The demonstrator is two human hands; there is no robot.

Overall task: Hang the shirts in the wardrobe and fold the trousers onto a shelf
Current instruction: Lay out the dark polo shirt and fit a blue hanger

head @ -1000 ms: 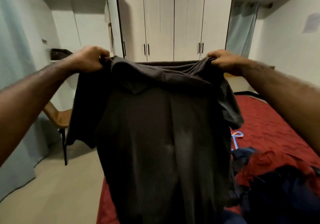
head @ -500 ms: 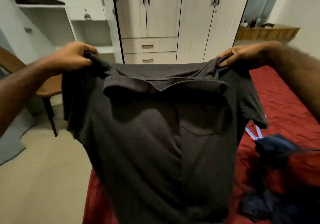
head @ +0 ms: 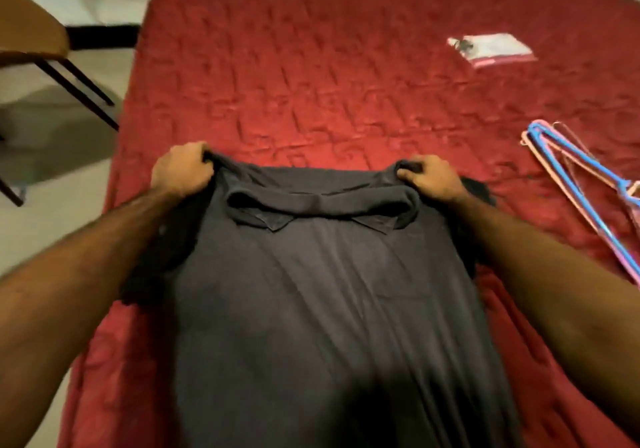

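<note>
A red quilted bed (head: pixel 311 84) fills most of the view, with pale floor (head: pixel 52 233) along its left side. A dark grey collared shirt (head: pixel 311 309) lies spread on the near half of the bed, collar away from the person, its lower part running out of the bottom of the view. A brown chair (head: pixel 31 39) on dark legs stands on the floor just beside the bed's far left corner. A bundle of blue and pink hangers (head: pixel 581 184) lies at the right edge of the bed, apart from the shirt, and a small clear packet (head: pixel 491 48) lies farther back. The left hand (head: pixel 181 170) grips one shoulder of the shirt with curled fingers, and the right hand (head: pixel 433 177) grips the other the same way. Half a second ago the shirt hung in the air in front of the wardrobe; now it is down on the bed, and the view has tipped downward.
</note>
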